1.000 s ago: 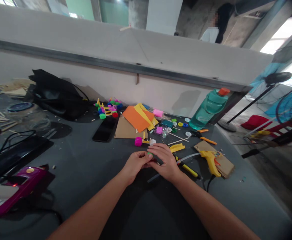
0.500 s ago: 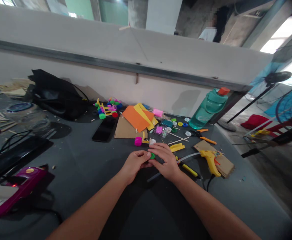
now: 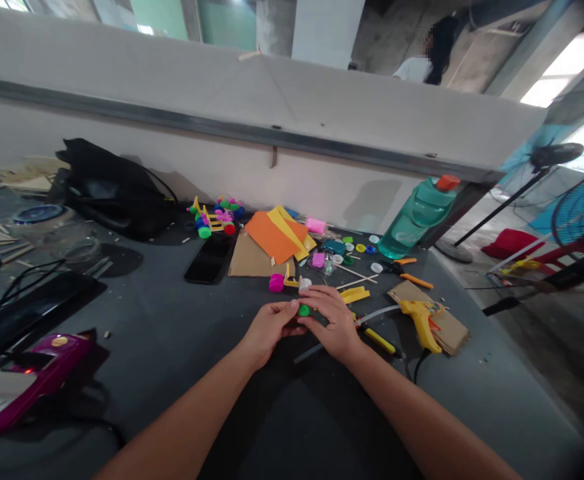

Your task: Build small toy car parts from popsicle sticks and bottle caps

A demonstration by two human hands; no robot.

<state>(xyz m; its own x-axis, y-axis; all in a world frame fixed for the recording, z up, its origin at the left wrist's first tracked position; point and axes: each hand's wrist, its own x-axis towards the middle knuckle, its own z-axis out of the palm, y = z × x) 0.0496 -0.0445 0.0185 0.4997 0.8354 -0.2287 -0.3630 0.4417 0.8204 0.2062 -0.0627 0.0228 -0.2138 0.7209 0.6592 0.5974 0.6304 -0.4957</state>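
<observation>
Between my two hands is a green bottle cap [image 3: 304,311], pinched by the fingers of both. My left hand [image 3: 271,327] grips it from the left with thumb and fingertips. From the right, my right hand [image 3: 333,321] curls its fingers over and around it, partly hiding it. Just beyond my fingers stand a magenta cap wheel [image 3: 276,283] with a small yellow frame [image 3: 290,277] beside it, and a white cap [image 3: 305,284] that my right fingers partly cover. A clear glue stick [image 3: 308,353] lies under my right wrist.
A yellow glue gun [image 3: 422,323] rests on cardboard at right, near a yellow-black cutter [image 3: 379,340] and orange-handled pliers [image 3: 416,283]. Behind are loose caps, orange sheets [image 3: 272,235], a phone [image 3: 211,257] and a green bottle [image 3: 416,220]. A black bag [image 3: 112,190] lies left.
The green cap has turned slightly between my fingers, and more of its face shows. My hands have hardly moved. The person in the background has shifted a little.
</observation>
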